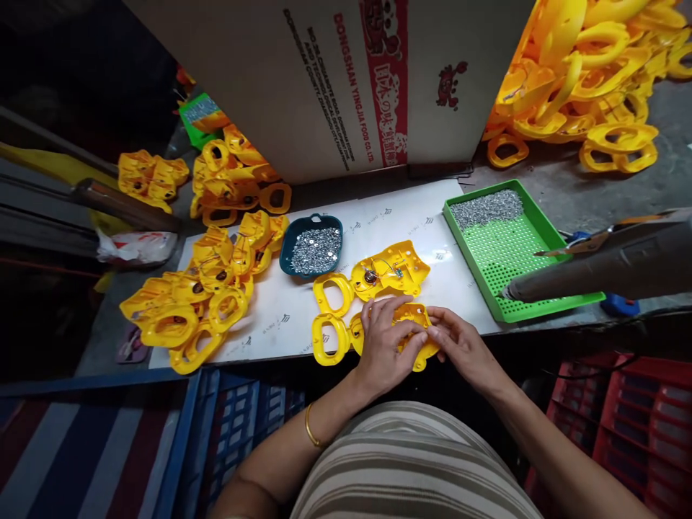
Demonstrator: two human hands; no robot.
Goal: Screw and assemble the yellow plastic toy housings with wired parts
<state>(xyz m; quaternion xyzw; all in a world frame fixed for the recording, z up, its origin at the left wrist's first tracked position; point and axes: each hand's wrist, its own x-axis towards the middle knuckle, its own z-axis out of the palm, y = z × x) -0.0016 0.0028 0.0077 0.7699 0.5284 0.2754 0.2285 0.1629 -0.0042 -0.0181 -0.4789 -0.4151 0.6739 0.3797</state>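
A yellow plastic toy shell [331,339] with a looped handle lies at the near edge of the white board [411,216]. My left hand [385,344] presses down on top of it. My right hand [458,343] grips its right side with the fingertips. Just beyond lies a second yellow shell [378,275], open side up, with a small motor and wires inside. A dark teal dish of small silver screws [312,246] sits behind it to the left.
A green perforated tray [540,238] with screws lies at the right, and a grey powered tool [605,268] hangs over it. Yellow shells are heaped at left [200,295] and back right [584,79]. A cardboard box [335,79] stands behind. Crates sit below.
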